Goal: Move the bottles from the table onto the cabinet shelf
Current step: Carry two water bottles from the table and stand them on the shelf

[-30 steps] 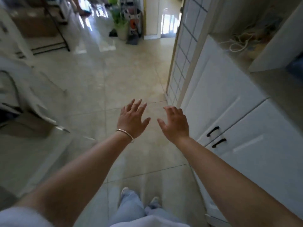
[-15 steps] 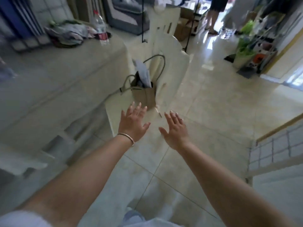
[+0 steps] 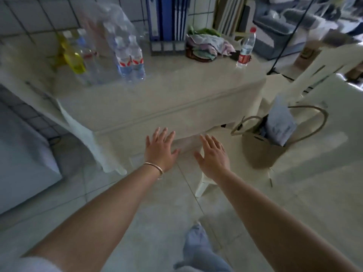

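**Both hands empty before the table**

Head view: the left hand (image 3: 160, 149) and the right hand (image 3: 213, 155) were stretched forward with fingers spread and straight — holding nothing, touching nothing. The bottles (image 3: 128, 55) stood in a group on the far left part of the table (image 3: 176, 99), well apart from both hands; a single red-capped bottle (image 3: 246, 48) stood at the far right.

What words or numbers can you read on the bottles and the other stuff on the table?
None can be read.
Red-capped bottle: red label with white marks, too blurred to read.
Shrink-wrapped water bottles: blue, white and red labels, too blurred.
Yellow bottle: no readable label.
Blue binders: white spine tags, too small to read.
Cardboard box at the far right: a dark printed mark, too blurred.
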